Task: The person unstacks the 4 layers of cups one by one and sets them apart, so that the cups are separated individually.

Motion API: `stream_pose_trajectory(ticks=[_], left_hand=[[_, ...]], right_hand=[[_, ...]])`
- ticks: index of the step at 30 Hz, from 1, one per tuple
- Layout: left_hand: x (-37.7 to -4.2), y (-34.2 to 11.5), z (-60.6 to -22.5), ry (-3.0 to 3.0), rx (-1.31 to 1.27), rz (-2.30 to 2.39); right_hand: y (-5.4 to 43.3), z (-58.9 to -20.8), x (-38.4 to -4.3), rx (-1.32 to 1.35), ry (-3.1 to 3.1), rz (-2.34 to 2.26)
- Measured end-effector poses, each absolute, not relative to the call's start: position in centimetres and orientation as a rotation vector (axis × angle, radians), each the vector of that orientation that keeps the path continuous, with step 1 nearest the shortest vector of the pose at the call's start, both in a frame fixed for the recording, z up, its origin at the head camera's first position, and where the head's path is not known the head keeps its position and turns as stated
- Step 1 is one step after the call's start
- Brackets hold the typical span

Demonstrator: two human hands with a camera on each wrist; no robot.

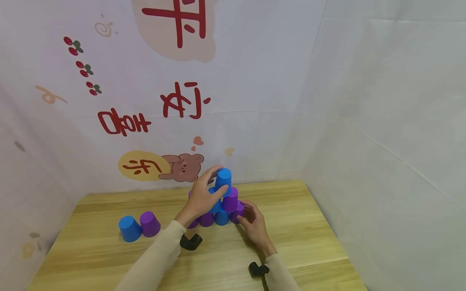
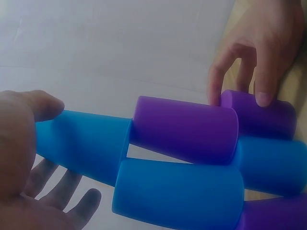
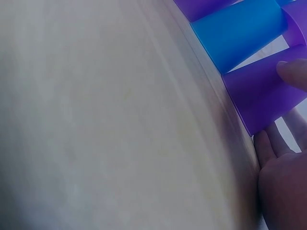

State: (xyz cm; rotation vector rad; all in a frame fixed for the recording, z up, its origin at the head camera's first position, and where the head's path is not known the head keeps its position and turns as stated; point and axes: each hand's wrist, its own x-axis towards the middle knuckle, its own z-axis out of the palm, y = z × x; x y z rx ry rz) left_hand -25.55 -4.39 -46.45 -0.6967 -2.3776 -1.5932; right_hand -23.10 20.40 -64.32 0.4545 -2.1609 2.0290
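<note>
Upside-down plastic cups stand stacked in tiers. My left hand holds the blue cup at the top, thumb on one side and fingers on the other. That cup's rim touches a purple cup and a blue cup of the tier below. At the right end of the bottom row, my right hand holds a purple cup between thumb and fingers. Beside it in that row are a blue cup and a purple cup. My left hand hides part of the stack's left side.
Left of the stack, another blue cup and another purple cup stand upside down, close together. The wooden table meets a printed white cloth wall behind and a plain cloth at the right.
</note>
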Motion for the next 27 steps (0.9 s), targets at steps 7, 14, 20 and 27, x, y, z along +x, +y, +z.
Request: stream_pose_trajectory(ticks=[7,14,20,27], left_hand=[[-25.81,-4.19,-46.49,-2.36,-0.712,-1.602],[-25.96,-4.39,-46.56,-2.36,-0.688,-1.643],[-25.91,-4.66,-46.29,-2.36,-0.661,-1.634],[-25.56,-5.15,-45.98,-2.299,-0.675,-1.609]], right_hand=[[20.58,-64.42,-23.1,0.461,-2.149,2.018],[20.26,-64.34,-23.22,0.443,-2.146,2.029],[19.99,-64.22,-23.24,0.422,-2.157,2.02],[20.1,-64.32,-23.16,0.387,-2.173,2.003]])
